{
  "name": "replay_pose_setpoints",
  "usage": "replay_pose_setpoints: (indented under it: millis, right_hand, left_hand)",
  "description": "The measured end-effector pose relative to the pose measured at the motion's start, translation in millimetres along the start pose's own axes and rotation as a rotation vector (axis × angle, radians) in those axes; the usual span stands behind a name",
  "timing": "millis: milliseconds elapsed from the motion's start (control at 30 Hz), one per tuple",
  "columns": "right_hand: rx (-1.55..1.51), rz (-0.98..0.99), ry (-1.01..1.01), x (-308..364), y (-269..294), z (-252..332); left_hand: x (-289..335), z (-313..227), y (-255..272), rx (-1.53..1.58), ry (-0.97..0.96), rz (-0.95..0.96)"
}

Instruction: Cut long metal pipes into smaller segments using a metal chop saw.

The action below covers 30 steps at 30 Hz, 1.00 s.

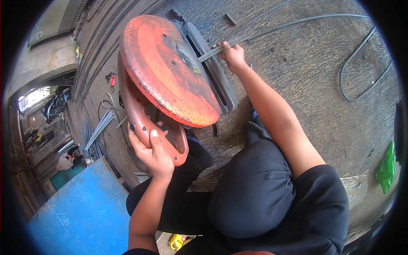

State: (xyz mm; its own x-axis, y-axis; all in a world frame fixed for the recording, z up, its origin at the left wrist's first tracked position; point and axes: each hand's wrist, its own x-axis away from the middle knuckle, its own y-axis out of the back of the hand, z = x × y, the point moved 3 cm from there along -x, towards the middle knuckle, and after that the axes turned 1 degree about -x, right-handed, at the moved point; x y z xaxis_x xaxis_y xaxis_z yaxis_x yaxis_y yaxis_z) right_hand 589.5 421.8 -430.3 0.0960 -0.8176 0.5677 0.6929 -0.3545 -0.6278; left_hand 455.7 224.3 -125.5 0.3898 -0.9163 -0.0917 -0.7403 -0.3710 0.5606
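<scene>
An orange chop saw (159, 72), its guard scuffed and worn, stands tilted in front of me over a dark metal base (219, 85). My left hand (154, 149) is wrapped round the saw's orange handle (175, 151), with the thumb on its near side. Farther off to the right, my right hand (232, 56) is closed on a grey metal rod (272, 30). That rod enters the saw between guard and base, and its other end runs right and curves back. Whatever touches the rod's end under the guard is hidden.
Long rods (95, 53) lie at the far left, with a bundle of shorter rods (100, 129) nearer. A blue panel (87, 208) fills the lower left. A short rod piece (230, 19), a green plastic bag (386, 168) and a yellow object (177, 241) lie around.
</scene>
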Motion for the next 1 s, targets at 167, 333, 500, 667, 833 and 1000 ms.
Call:
replay_pose_setpoints:
  millis: [167,333,500,667,833,1000]
  right_hand:
    - [0.035,-0.003,-0.007,0.8,0.6,0.4]
    - [0.063,0.018,0.000,-0.1,2.5,1.3]
    - [0.021,0.051,-0.019,-0.6,4.1,1.8]
    - [-0.016,0.054,-0.021,-1.7,2.5,2.1]
    - [-0.009,0.055,-0.025,-0.5,2.3,2.7]
    - [0.000,0.048,-0.015,0.8,1.0,2.9]
  left_hand:
    - [0.0,0.0,0.6,-0.010,0.004,0.002]
    - [-0.5,-0.6,1.2,-0.011,0.015,0.011]
    - [-0.6,-1.2,0.7,0.029,0.034,0.005]
    - [-6.9,-6.2,1.7,0.048,0.026,0.032]
    - [-13.9,-15.6,6.3,0.038,0.039,0.038]
    - [-14.9,-19.4,7.4,-0.010,0.019,0.032]
